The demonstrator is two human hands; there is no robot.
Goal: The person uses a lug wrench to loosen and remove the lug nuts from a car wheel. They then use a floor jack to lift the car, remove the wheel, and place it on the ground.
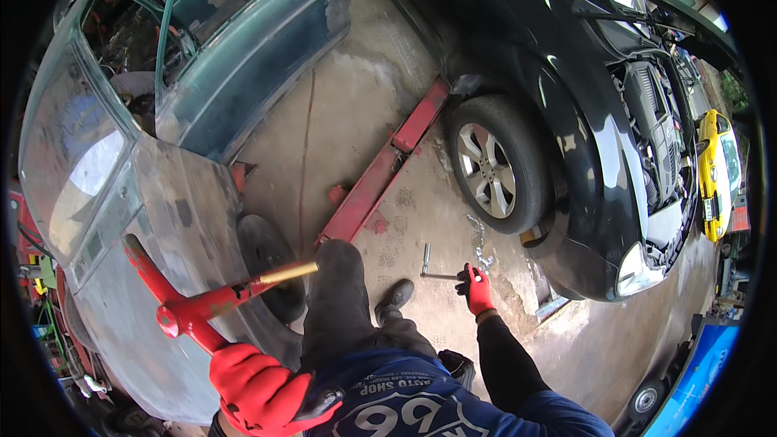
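At the lower left, my left hand (263, 388), in a red glove with dark parts, is closed round one end of a heavy red metal piece. This branched, T-like piece (194, 314) has worn paint, and a yellowish bar (287, 273) sticks out toward the right. To the right of my legs, my right hand (476, 287), gloved in red and black, grips the handle of a ratchet wrench (441, 277). A slim silver extension (426, 259) stands up from its far end. Both tools are held clear of the cars.
A dark car (566, 129) with its hood raised stands at the right, its front wheel (494, 163) turned toward me. A red lift arm (387, 170) runs low across the concrete floor (356, 97). A stripped greenish car body (174, 218) fills the left. Farther right is a yellow car (712, 170).
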